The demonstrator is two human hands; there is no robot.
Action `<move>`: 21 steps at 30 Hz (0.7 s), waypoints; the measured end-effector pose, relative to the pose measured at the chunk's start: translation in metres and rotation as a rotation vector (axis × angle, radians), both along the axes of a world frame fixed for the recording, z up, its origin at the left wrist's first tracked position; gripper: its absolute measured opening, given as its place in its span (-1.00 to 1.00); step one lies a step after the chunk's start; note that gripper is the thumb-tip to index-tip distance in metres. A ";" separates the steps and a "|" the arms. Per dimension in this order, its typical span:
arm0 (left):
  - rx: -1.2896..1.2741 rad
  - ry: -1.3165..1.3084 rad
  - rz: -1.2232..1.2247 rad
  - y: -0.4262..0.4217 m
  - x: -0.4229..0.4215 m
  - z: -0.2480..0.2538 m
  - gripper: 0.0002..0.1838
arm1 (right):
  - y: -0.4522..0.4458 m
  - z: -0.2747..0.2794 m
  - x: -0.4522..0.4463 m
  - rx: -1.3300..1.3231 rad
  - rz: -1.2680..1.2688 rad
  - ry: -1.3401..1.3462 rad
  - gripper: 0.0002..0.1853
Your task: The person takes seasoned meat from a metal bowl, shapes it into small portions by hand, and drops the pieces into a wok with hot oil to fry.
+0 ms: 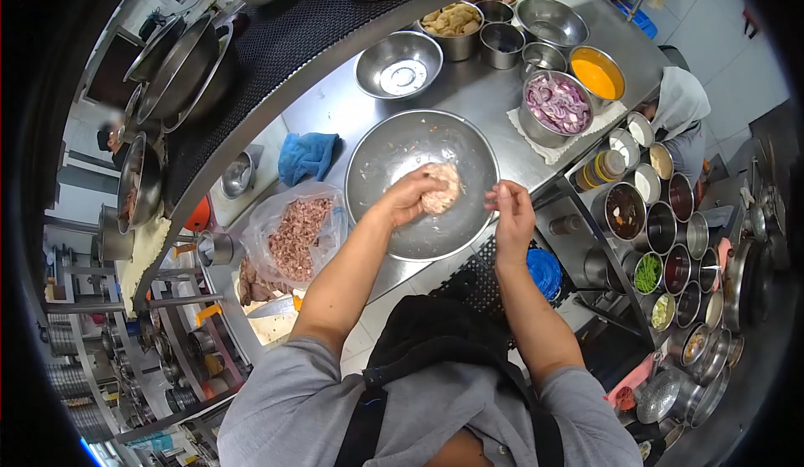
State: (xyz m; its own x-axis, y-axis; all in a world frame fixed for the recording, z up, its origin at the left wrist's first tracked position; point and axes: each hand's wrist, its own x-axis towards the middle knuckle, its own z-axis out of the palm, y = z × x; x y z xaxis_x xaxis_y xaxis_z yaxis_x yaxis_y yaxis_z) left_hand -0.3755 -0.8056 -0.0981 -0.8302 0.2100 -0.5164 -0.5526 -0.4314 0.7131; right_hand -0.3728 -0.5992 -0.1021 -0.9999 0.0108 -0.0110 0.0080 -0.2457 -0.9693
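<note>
A wide metal mixing bowl (373,161) is in front of me on the steel counter, with pale smears and small bits on its inside. Down in it, my left hand (409,196) has its fingers closed around a lump of pale pink minced meat (441,190). My right hand (511,207) is at the bowl's right rim, fingers curled in with the fingertips over the edge. To the left of the bowl, a clear plastic bag (333,216) lies open with chopped pinkish meat (299,237) in it.
Darker meat (255,283) and a knife (272,308) lie on a board at left. A blue cloth (306,157) and a smaller bowl (399,65) are behind. Sliced onions (556,103) and orange liquid (596,73) stand back right. Several sauce pots (661,226) line the right; a person (682,103) is beyond.
</note>
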 end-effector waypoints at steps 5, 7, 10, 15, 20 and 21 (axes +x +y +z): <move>-0.363 0.429 -0.187 0.019 0.010 0.071 -0.31 | -0.030 0.015 -0.013 -0.456 0.288 -0.375 -0.58; -0.552 0.561 -0.317 0.021 0.014 0.091 -0.22 | -0.034 0.014 -0.016 -0.540 0.273 -0.359 -0.57; -0.432 0.499 -0.138 -0.002 0.006 0.088 -0.28 | -0.030 0.017 -0.017 -0.379 0.322 -0.396 -0.66; -0.762 0.152 0.057 -0.046 -0.029 -0.013 -0.49 | -0.028 0.017 -0.023 -0.402 0.341 -0.395 -0.66; -1.733 0.321 -0.258 -0.037 -0.028 -0.102 -0.73 | -0.013 0.023 -0.028 -0.351 0.294 -0.320 -0.65; -1.727 0.325 -0.265 -0.032 -0.033 -0.108 -0.73 | -0.007 0.025 -0.027 -0.345 0.279 -0.311 -0.64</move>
State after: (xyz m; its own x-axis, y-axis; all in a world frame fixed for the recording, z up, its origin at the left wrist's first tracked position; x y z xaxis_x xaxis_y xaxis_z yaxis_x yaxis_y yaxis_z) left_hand -0.4082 -0.8378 -0.2066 -0.9715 -0.2099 -0.1105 -0.2339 0.9249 0.2997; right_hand -0.4001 -0.6066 -0.0774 -0.9132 -0.3114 -0.2629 0.3922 -0.4965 -0.7743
